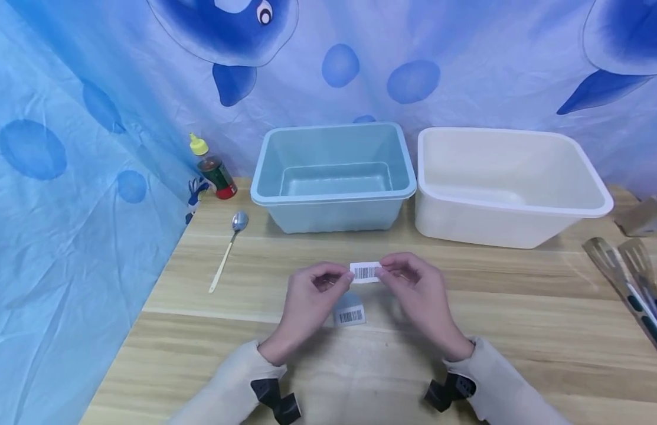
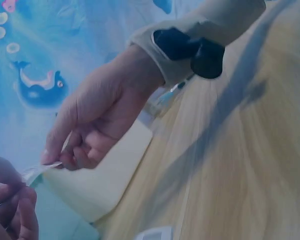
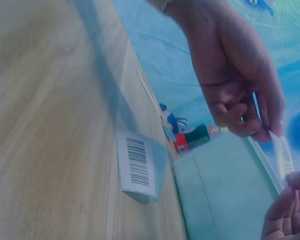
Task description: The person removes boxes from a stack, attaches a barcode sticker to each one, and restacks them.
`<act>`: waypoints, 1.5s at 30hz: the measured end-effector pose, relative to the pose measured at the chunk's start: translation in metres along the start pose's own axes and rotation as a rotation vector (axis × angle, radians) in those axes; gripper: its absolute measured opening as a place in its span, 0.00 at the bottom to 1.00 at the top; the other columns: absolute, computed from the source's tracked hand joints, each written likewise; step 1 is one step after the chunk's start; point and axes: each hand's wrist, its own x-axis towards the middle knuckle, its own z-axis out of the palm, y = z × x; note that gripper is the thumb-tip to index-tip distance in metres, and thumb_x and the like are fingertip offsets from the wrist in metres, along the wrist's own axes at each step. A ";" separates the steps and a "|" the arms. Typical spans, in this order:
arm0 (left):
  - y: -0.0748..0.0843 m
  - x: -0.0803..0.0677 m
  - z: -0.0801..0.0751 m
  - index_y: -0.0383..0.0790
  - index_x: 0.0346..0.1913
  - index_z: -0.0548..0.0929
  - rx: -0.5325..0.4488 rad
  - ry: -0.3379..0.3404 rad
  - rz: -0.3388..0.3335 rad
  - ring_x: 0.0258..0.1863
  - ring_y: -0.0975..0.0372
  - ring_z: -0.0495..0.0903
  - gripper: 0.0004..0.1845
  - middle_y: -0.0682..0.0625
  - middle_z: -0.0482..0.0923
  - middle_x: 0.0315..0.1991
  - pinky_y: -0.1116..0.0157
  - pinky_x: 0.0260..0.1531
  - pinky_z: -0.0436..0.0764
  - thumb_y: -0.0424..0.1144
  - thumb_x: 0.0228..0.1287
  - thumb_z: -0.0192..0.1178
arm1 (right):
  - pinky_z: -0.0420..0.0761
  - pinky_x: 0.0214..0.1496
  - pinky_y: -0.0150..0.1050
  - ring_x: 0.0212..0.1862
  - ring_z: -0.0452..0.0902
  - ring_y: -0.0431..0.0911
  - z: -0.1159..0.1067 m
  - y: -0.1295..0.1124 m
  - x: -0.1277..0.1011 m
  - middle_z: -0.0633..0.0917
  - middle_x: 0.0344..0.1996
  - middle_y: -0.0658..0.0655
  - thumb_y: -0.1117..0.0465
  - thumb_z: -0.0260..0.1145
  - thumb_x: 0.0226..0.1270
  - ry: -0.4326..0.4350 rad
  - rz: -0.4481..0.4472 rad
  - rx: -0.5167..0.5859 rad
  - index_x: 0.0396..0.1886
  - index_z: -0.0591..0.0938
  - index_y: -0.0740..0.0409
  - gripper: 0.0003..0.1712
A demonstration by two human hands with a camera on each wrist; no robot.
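Closest in, both sleeves are coming up from the bottom edge, each wrist wearing a black camera mount. Left hand [image 1: 309, 304] and right hand [image 1: 421, 295] are hovering just above the wooden table [image 1: 200, 354], pinching a small white barcode label [image 1: 365, 272] between them, left fingertips on its left end, right fingertips on its right end. Label is being held flat and level, barcode side facing up, off the table. Right wrist view is showing the label [image 3: 281, 155] edge-on between the two sets of fingers.

Right under the hands, a second barcode sticker on bluish backing [image 1: 350, 313] is lying on the table, partly lifting at one edge in the right wrist view [image 3: 136, 167].

Further left, a spoon [image 1: 229, 245] is lying with bowl pointing away. At right edge, metal tongs or spatulas [image 1: 628, 280] are resting on the table, can't tell which.

Behind the hands, a light blue tub [image 1: 333, 177] and a white tub [image 1: 506, 186] are sitting side by side, nearly touching. A bottle with yellow cap [image 1: 212, 167] is standing left of the blue tub, against the blue dolphin-print curtain [image 1: 68, 147].
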 end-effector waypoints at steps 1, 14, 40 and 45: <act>-0.002 0.001 -0.002 0.39 0.37 0.88 0.009 -0.001 0.002 0.28 0.65 0.82 0.04 0.47 0.87 0.32 0.71 0.30 0.82 0.34 0.60 0.66 | 0.83 0.41 0.30 0.38 0.81 0.39 0.002 -0.001 0.001 0.85 0.37 0.59 0.68 0.69 0.60 -0.003 0.000 -0.002 0.40 0.83 0.62 0.09; -0.031 0.036 -0.035 0.37 0.40 0.87 0.225 0.095 0.154 0.32 0.60 0.84 0.07 0.45 0.87 0.35 0.69 0.30 0.84 0.32 0.59 0.66 | 0.84 0.42 0.30 0.39 0.82 0.44 0.038 0.005 0.049 0.85 0.37 0.60 0.67 0.70 0.60 -0.077 -0.082 0.025 0.39 0.83 0.63 0.08; -0.056 0.079 -0.028 0.35 0.54 0.81 0.312 0.013 0.146 0.34 0.57 0.84 0.19 0.43 0.85 0.41 0.66 0.36 0.85 0.26 0.58 0.60 | 0.85 0.46 0.36 0.44 0.84 0.51 0.052 0.025 0.089 0.87 0.43 0.62 0.71 0.67 0.60 -0.070 -0.052 -0.126 0.49 0.83 0.62 0.16; -0.057 0.081 -0.027 0.35 0.55 0.81 0.321 0.026 0.136 0.34 0.57 0.85 0.20 0.44 0.86 0.41 0.67 0.35 0.85 0.26 0.58 0.60 | 0.85 0.47 0.39 0.44 0.84 0.51 0.053 0.027 0.091 0.87 0.43 0.61 0.70 0.67 0.61 -0.063 -0.067 -0.140 0.48 0.83 0.62 0.15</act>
